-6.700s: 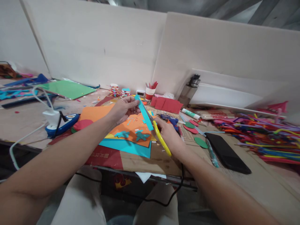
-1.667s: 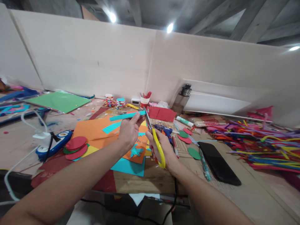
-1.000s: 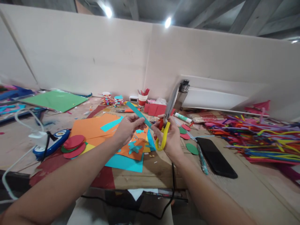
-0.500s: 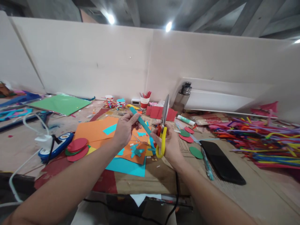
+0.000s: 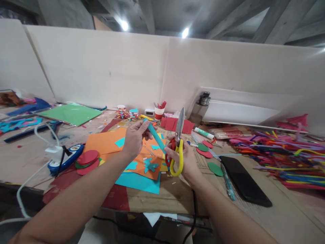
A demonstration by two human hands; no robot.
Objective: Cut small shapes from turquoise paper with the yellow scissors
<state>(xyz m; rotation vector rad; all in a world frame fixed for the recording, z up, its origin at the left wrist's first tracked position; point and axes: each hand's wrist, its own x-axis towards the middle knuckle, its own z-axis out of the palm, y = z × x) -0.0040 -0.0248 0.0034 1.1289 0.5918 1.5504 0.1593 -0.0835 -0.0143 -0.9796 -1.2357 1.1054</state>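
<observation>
A narrow blue paper strip (image 5: 156, 137) slants between my two hands above the table. My left hand (image 5: 135, 137) pinches its upper end between thumb and fingers. My right hand (image 5: 184, 156) holds scissors with red and yellow handles (image 5: 180, 159), blades pointing up, and its thumb presses on the strip's lower end. Below lie orange paper sheets (image 5: 99, 144), a blue sheet (image 5: 142, 183) and a blue paper cutout with a jagged outline (image 5: 150, 166).
Red paper circles (image 5: 87, 157) lie beside a blue power strip (image 5: 66, 159) at the left. At the right are a black phone (image 5: 245, 181) and a heap of pipe cleaners (image 5: 291, 156). Further back stand a paper cup (image 5: 159, 113) and a bottle (image 5: 200, 110).
The whole view has shifted slightly, so everything appears a little lower and further right. Both hands keep hold of the strip, and the scissors stay in my right hand.
</observation>
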